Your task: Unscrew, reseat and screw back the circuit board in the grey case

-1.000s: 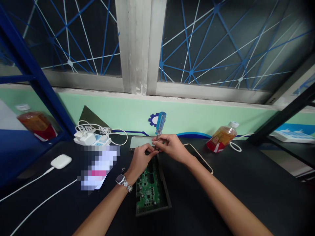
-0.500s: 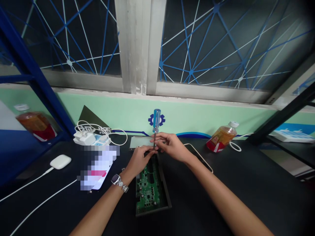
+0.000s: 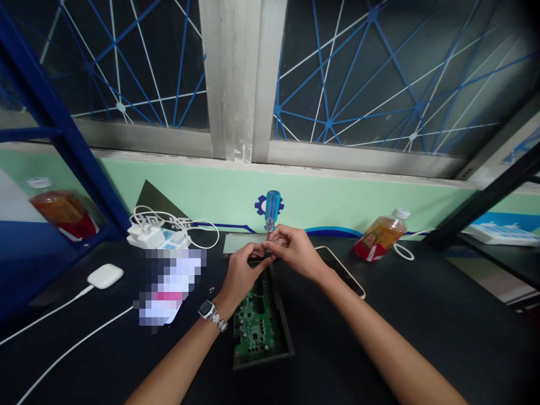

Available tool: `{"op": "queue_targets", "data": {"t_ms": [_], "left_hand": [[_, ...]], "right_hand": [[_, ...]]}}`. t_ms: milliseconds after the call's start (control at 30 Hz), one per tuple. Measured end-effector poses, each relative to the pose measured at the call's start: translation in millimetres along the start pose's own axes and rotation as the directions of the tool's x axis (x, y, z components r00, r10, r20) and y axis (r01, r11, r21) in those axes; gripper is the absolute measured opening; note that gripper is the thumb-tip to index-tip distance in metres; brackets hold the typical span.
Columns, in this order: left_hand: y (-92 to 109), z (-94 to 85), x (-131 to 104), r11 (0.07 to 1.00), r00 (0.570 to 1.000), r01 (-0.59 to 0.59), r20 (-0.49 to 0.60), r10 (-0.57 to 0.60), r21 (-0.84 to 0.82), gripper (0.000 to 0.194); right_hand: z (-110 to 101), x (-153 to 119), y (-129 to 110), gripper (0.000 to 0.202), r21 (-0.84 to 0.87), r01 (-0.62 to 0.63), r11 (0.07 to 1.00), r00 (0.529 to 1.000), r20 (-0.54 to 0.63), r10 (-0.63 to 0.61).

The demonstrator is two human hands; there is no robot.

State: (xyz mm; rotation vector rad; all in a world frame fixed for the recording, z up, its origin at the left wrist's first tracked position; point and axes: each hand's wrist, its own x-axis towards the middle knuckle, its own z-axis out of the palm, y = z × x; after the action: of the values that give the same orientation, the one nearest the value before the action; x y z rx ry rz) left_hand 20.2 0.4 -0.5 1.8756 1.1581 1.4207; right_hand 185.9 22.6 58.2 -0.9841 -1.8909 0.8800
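Observation:
My right hand (image 3: 297, 253) pinches the shaft of a screwdriver (image 3: 273, 207), whose clear blue handle points up. The tip is hidden behind my fingers. My left hand (image 3: 242, 275) is closed beside it, thumb and fingers meeting near the lower shaft; what they pinch, if anything, does not show. Both hands are over the far end of a dark open casing (image 3: 285, 332) with a green circuit board (image 3: 255, 332) inside. A flat grey-white panel (image 3: 238, 242) lies just beyond my left hand.
Small metal bits, perhaps screws (image 3: 211, 289), lie left of my left wrist. A lit, blurred-out phone (image 3: 172, 292), a white earbud case (image 3: 105, 276) and a power strip with cables (image 3: 156, 236) are on the left. On the right are another phone (image 3: 348, 275) and a drink bottle (image 3: 379, 233).
The screwdriver has shifted slightly right and leans a little. My left hand has moved right, towards the right hand, and its fingers are more curled. Small metal bits by the left wrist are now uncovered.

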Motion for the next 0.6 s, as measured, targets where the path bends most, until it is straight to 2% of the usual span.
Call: {"op": "queue_targets", "data": {"t_ms": [233, 367, 500, 600], "left_hand": [[-4, 0.3, 0, 0.994, 0.998, 0.058, 0.039, -0.054, -0.097, 0.011], [-7, -2.3, 1, 0.985, 0.990, 0.083, 0.125, -0.064, -0.151, 0.012], [-6, -5.2, 3, 0.984, 0.980, 0.080, 0.192, -0.049, -0.158, 0.021], [-4, -7.8, 4, 0.995, 0.976, 0.038, 0.218, -0.017, -0.097, 0.025]], "right_hand": [[3, 0, 0, 0.021, -0.051, -0.021, 0.998, 0.998, -0.063, 0.018], [-2, 1, -2, 0.028, 0.011, -0.040, 0.999, 0.998, 0.055, 0.040], [-8, 1, -8, 0.033, 0.153, -0.112, 0.982, 0.976, 0.201, 0.080], [-9, 1, -11, 0.029, 0.219, -0.134, 0.967, 0.971, 0.221, 0.085]]}}
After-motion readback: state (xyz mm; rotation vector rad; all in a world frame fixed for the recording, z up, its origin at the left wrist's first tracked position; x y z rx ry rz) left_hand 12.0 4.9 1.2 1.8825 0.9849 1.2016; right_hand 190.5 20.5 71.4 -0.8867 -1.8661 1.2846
